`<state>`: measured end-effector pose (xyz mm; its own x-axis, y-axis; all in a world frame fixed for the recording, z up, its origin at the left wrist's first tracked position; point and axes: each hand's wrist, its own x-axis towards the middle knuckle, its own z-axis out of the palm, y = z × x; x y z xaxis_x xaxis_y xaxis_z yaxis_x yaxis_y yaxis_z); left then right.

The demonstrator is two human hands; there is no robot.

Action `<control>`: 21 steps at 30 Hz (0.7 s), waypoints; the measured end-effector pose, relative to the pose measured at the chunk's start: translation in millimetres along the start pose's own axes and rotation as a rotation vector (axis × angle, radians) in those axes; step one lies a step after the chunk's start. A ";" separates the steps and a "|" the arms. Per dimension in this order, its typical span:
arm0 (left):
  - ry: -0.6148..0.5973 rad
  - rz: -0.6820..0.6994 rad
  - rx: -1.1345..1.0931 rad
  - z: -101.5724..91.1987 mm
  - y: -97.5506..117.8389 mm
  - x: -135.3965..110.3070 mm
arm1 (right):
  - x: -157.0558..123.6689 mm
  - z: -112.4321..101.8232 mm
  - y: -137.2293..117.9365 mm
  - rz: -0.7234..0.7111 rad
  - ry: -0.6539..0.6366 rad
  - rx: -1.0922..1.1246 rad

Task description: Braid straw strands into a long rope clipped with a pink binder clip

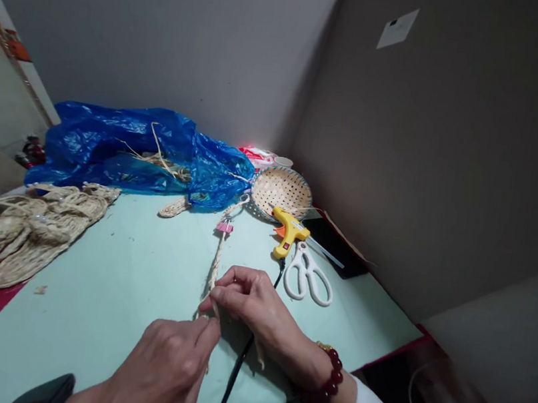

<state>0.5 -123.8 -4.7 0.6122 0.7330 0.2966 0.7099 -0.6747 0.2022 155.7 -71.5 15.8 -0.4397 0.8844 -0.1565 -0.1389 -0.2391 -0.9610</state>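
A thin braid of pale straw [217,262] runs toward me over the table, its far part gripped by a pink binder clip [224,228]. My right hand [254,303] pinches the near end of the braid between thumb and fingers. Just below and to the left, my left hand [175,356] is closed on straw strands at the braid's loose end, its fingertips partly hidden. A loose strand hangs under my right hand. A yellow glue gun [289,233] and white-handled scissors [308,276] lie beyond my right hand.
Woven straw sandals [36,234] are piled at the left edge. A blue plastic bag [155,154] with straw lies at the back, beside a woven basket [282,190]. The black cord [238,365] crosses the pale green tabletop [111,272] under my right hand.
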 end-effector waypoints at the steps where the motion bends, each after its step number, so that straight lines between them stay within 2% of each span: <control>1: -0.027 -0.028 -0.025 -3.7 -1.8 1.3 | 0.1 0.0 -0.4 0.000 0.000 0.010; 3: -0.034 -0.153 -0.136 -14.2 -7.8 5.7 | 0.4 -0.2 -0.2 -0.004 0.013 0.008; 7: 0.129 -0.555 -0.507 -30.0 -26.2 21.0 | -0.8 -0.4 0.1 -0.007 0.003 -0.010; 8: 0.100 -0.613 -0.671 -29.6 -30.2 24.9 | -1.2 -0.5 0.1 -0.009 -0.010 -0.010; 10: -0.062 -0.639 -1.050 -23.3 -35.3 30.6 | -1.8 -0.9 0.5 -0.016 -0.023 -0.024; 12: -0.164 -0.674 -1.248 -13.6 -36.6 33.0 | -1.5 -2.0 2.2 -0.018 -0.011 -0.065; 16: -0.161 -0.740 -1.221 -4.3 -34.3 30.4 | -1.3 -4.3 8.0 -0.055 0.039 -0.311; 21: -0.086 -0.756 -1.082 -12.8 -30.9 27.5 | -8.0 -0.8 8.8 -0.207 0.149 -0.713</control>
<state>-9.1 -83.9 9.1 0.2394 0.9326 -0.2700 0.2737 0.2020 0.9404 158.8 -80.4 8.4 -0.3358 0.9399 0.0622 0.4239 0.2098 -0.8811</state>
